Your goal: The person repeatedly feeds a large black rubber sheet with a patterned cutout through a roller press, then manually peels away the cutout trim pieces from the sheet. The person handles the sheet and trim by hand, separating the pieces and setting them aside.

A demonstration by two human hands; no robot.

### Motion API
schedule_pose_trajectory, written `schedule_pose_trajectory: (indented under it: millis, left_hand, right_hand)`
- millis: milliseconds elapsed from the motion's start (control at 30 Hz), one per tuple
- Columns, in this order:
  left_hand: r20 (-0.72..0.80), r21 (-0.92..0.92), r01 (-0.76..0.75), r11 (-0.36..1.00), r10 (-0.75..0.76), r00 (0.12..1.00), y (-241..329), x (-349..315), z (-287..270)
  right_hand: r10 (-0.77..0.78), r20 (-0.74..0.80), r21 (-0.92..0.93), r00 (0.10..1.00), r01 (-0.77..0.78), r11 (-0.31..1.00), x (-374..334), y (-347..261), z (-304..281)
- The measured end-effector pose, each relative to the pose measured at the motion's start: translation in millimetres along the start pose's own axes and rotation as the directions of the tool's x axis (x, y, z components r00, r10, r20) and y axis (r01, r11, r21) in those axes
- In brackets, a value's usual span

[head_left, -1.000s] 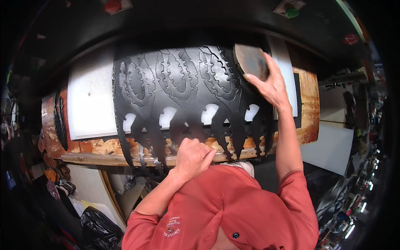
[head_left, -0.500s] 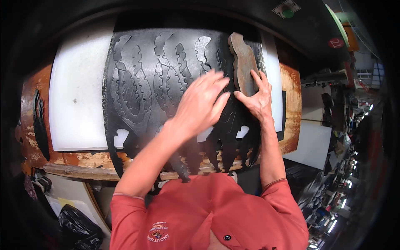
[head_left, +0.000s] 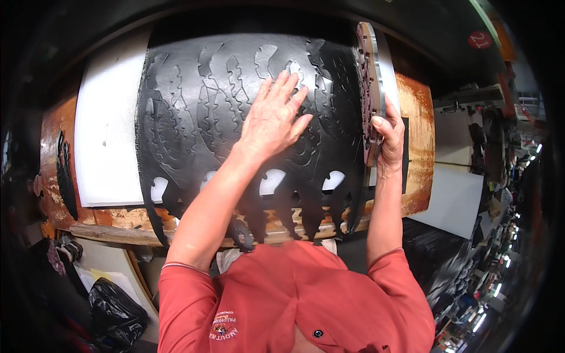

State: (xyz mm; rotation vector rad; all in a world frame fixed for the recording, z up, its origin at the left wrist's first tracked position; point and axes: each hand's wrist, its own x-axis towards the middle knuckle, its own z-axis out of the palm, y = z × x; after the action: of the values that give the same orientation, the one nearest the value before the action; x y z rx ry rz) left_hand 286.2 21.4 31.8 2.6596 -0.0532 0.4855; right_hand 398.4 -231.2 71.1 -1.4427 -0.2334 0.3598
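Note:
A black leather-like sheet (head_left: pixel 235 159) covers the middle of the cutting board, with several toothed, curved shapes cut into it. Cut-out strips of it hang over the near edge, and white board shows through the gaps. My left hand (head_left: pixel 272 120) rests on the sheet with its fingers spread, holding nothing. At the sheet's right side, my right hand (head_left: pixel 391 138) grips a cutting die (head_left: pixel 369 94), thumb on its near face. The die is tilted up on its edge, so its wavy outline and reddish inner face show.
White cutting board (head_left: pixel 112 129) shows on the left, on a worn wooden table (head_left: pixel 412 135). A thin black cut piece (head_left: pixel 65 170) lies at the far left. Dark machinery (head_left: pixel 265 13) overhangs the far edge. A black plastic bag (head_left: pixel 118 312) sits below left.
The die has been lifted from lying flat and turned up on edge, moving right with my right hand. My left hand has settled flat on the sheet, and another cut outline now shows.

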Motion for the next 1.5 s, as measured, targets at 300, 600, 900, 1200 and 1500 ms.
schedule_pose_trajectory:
  millis: [300,600,900,1200,1500]
  left_hand:
    - [-0.278,-0.131,0.178,0.975,-0.208,0.938,-46,-56,-56]
    - [-0.387,0.205,0.693,0.691,-0.593,0.706,-53,-199,-147]
    - [0.015,-0.505,0.790,0.347,-0.912,0.410,-82,-195,-191]
    - [0.390,-0.848,0.526,-0.069,-0.753,0.529,-99,-195,-191]
    - [0.322,-0.929,0.358,-0.092,-0.679,0.660,-96,-195,-174]
  right_hand:
    - [-0.089,-0.187,-0.154,0.978,0.060,0.986,-20,-20,-64]
    - [-0.176,-0.128,-0.937,0.976,-0.060,0.345,-65,31,-102]
    - [-0.345,-0.064,-0.697,0.936,0.205,0.687,-51,1,21]
    - [-0.453,0.685,-0.234,0.571,0.761,0.606,-74,26,266]
    - [-0.440,0.565,-0.318,0.698,0.676,0.665,-83,61,304]
